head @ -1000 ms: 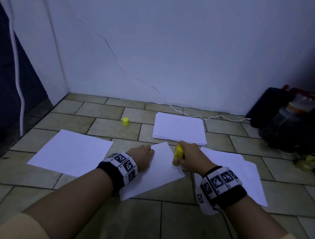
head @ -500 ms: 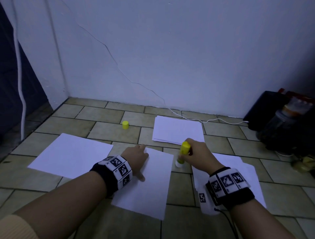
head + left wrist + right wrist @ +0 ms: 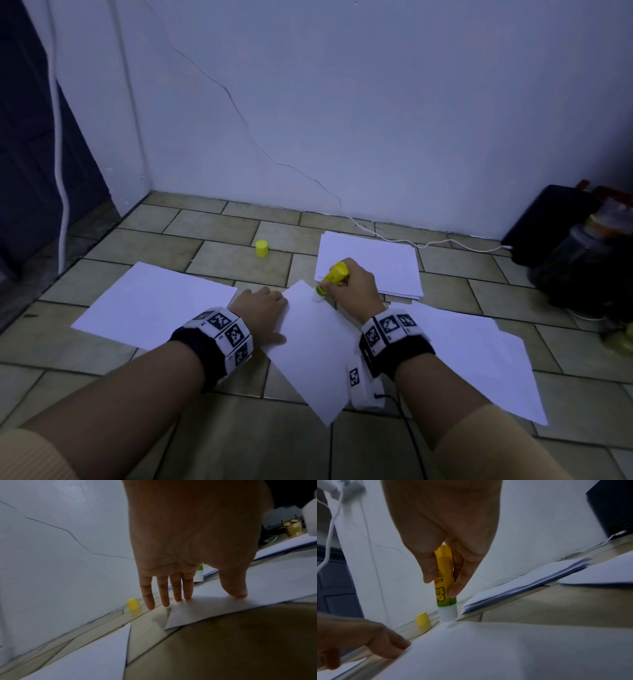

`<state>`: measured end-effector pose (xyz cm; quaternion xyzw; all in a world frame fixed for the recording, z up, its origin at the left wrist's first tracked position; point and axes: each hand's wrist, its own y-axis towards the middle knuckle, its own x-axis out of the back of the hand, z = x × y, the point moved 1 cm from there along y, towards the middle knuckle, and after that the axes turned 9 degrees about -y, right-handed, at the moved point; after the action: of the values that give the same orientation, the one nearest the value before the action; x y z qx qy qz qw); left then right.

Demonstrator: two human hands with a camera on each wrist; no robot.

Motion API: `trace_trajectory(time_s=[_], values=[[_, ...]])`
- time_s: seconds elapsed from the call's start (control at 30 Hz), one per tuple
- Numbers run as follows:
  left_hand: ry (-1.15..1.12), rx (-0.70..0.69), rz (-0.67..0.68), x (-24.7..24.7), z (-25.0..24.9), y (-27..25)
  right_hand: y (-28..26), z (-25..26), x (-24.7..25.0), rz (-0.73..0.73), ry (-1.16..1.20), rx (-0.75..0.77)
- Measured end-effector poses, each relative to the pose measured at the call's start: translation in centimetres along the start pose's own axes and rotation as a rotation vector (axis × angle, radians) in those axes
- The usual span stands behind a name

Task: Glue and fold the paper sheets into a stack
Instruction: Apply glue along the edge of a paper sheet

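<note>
Now right hand gripping glue stick tip-down, steeply tilted, on angled sheet, left hand pressing flat.

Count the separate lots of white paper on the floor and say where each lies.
4: a single sheet at left, the center sheet being glued, a stack by the wall, overlapping sheets at right. More may lie hidden underneath.

Tiled floor with paper

The floor bears a left sheet, a middle sheet, right sheets, a paper stack and a yellow cap.
</note>
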<state>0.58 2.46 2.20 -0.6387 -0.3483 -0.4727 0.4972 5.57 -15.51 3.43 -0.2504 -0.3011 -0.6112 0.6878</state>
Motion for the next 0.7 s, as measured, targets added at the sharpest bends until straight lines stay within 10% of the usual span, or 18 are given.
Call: trace_trajectory(time_s=[0.7], values=[[-0.092,0.027,0.031,1.2,0.9,1.2,-1.1,0.1,2.5,0.335,-0.448,0.272]])
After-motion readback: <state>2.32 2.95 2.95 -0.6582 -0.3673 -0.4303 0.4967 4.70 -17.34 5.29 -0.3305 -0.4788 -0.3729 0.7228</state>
